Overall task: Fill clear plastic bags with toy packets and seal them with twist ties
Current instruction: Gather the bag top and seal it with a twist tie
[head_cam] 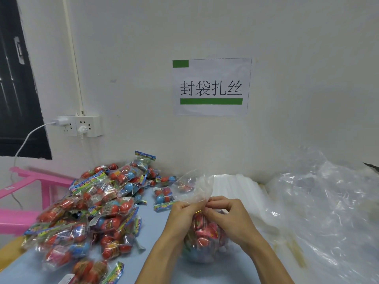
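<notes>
Near the bench front edge, left hand (pixel 180 212) and right hand (pixel 223 214) pinch the gathered neck of the filled clear bag (pixel 203 240), keeping it bunched so the gold twist tie (pixel 198 211) can wrap; loose toy packets (pixel 86 212) lie left.

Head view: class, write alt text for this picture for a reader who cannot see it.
Two hands, left hand and right hand, pinch the gathered neck of a clear bag filled with toy packets, at a small gold twist tie. A pile of loose toy packets lies to the left on a blue table; a paper sign hangs on the wall.
</notes>
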